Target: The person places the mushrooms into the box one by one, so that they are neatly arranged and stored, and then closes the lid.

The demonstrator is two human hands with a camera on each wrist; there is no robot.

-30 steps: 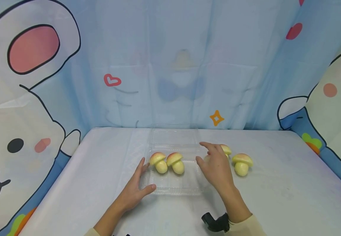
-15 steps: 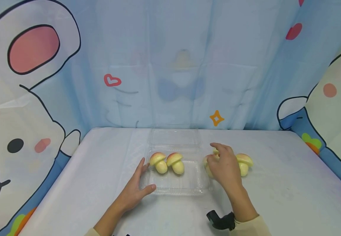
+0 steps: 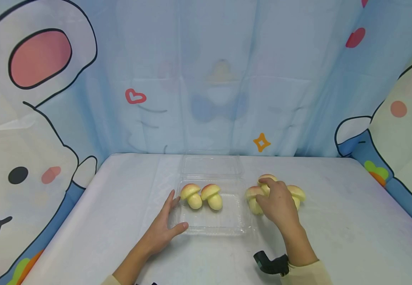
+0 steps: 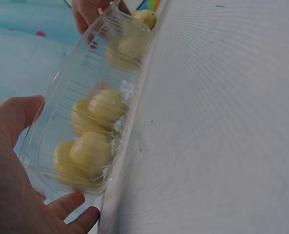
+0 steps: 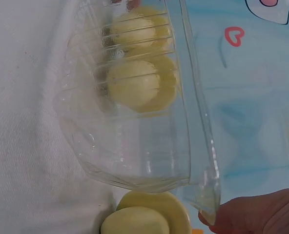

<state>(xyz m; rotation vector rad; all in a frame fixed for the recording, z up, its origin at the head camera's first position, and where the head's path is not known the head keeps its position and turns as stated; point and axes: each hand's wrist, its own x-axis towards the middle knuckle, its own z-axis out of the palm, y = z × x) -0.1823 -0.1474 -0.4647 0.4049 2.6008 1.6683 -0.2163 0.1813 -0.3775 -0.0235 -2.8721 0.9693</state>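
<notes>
Two yellow toy mushrooms (image 3: 212, 197) with reddish-tinged caps lie in a clear plastic box (image 3: 232, 217), toward its left side. My left hand (image 3: 161, 227) rests at the box's left end, fingers along the side and thumb by the front corner. In the left wrist view, that thumb (image 4: 25, 109) lies at the rim. To the right of the box, my right hand (image 3: 280, 202) reaches over more toy mushrooms. Its forefinger is over the back mushroom (image 3: 267, 177) and its thumb overlaps the front-left mushroom (image 3: 253, 198). The third mushroom (image 3: 297, 192) is partly hidden behind the hand.
The box's clear lid (image 3: 211, 165) stands folded back at the far side. A white cloth (image 3: 352, 221) covers the table, with a blue cartoon curtain (image 3: 209, 59) behind it. On the right wrist sits a black camera mount (image 3: 271, 264).
My right hand has moved right, from the box's right edge to over the loose mushrooms, uncovering the front-left one. My left hand and the box keep their places.
</notes>
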